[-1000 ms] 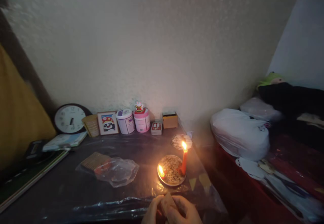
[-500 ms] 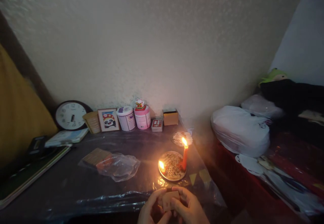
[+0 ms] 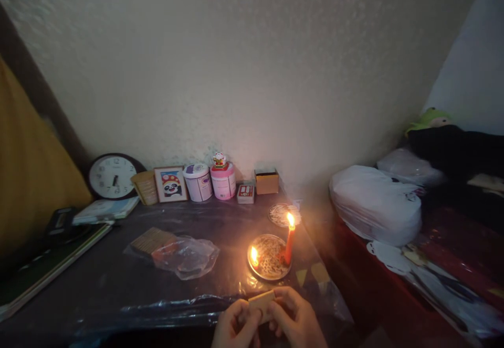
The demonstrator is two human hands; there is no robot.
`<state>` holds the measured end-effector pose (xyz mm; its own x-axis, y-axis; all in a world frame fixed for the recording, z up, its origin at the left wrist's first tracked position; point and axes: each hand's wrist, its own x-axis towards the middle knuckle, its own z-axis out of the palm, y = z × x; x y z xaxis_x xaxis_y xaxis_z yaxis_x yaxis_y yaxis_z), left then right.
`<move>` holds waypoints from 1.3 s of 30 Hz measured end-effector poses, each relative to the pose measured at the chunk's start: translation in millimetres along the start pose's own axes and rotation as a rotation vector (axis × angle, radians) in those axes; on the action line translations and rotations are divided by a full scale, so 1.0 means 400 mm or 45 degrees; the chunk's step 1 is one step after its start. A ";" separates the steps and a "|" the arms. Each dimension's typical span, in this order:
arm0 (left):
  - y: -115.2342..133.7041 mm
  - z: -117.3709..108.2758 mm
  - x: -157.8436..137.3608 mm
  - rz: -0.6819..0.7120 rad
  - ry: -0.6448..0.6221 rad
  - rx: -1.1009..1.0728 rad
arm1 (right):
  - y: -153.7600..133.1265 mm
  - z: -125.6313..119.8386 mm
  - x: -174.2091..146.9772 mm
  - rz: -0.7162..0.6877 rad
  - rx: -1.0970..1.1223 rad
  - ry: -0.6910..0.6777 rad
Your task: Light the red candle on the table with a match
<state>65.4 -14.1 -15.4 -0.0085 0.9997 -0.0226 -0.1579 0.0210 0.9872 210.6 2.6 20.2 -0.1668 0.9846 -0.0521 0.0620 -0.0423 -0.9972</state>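
At the front edge of the table, my left hand [image 3: 238,324] and my right hand [image 3: 295,319] are both closed on a small piece of tan paper [image 3: 262,301]. Its upper edge looks folded or rolled over, and fingers cover its lower part. Just beyond my hands sits a round metal plate [image 3: 252,272] with a patterned bottom. On its right side a red candle [image 3: 290,245] stands upright, lit. A second, low flame [image 3: 254,256] burns at the plate's left side. Two yellowish paper pieces, one a triangle [image 3: 301,276], lie right of the plate.
Plastic sheeting covers the dark table [image 3: 98,280]. A brown stack in a clear plastic bag [image 3: 189,259] lies left. Along the wall stand a clock [image 3: 113,176], a panda picture [image 3: 171,184], tins [image 3: 223,182] and a cardboard box [image 3: 266,182]. White bags [image 3: 374,201] rest at right.
The tan paper was flat and squarish towards me; now it shows as a narrower band with a folded or rolled top edge. My fingers have shifted on it. The view has moved slightly.
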 end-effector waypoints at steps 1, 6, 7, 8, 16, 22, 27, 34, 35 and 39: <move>-0.011 0.002 0.000 0.044 0.001 -0.010 | 0.006 -0.001 0.003 0.008 0.012 0.023; -0.040 0.014 -0.004 0.261 0.058 -0.089 | 0.031 -0.006 0.016 0.083 0.167 0.032; -0.036 0.015 -0.007 0.270 0.070 -0.067 | 0.034 -0.006 0.017 0.110 0.186 0.026; -0.031 0.016 -0.010 0.280 0.090 -0.032 | 0.036 -0.006 0.018 0.135 0.199 0.019; 0.007 0.014 -0.021 0.368 0.197 0.142 | 0.038 -0.007 0.023 0.173 0.260 -0.004; 0.023 0.017 -0.022 0.407 0.200 0.205 | 0.059 -0.009 0.029 0.225 0.276 0.021; 0.021 0.017 -0.020 0.437 0.210 0.257 | 0.066 -0.013 0.031 0.241 0.261 0.018; 0.004 0.008 -0.013 0.444 0.169 0.328 | 0.038 -0.015 0.021 0.232 0.223 -0.008; 0.002 0.005 -0.012 0.435 0.157 0.337 | 0.035 -0.016 0.020 0.224 0.218 -0.005; 0.000 -0.003 -0.010 0.399 0.175 0.390 | 0.030 -0.019 0.021 0.198 0.186 0.046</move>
<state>64.2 -18.0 -15.7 -0.1434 0.9480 0.2842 0.1720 -0.2589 0.9505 217.6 11.9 8.1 -0.1312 0.9696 -0.2064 -0.0596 -0.2155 -0.9747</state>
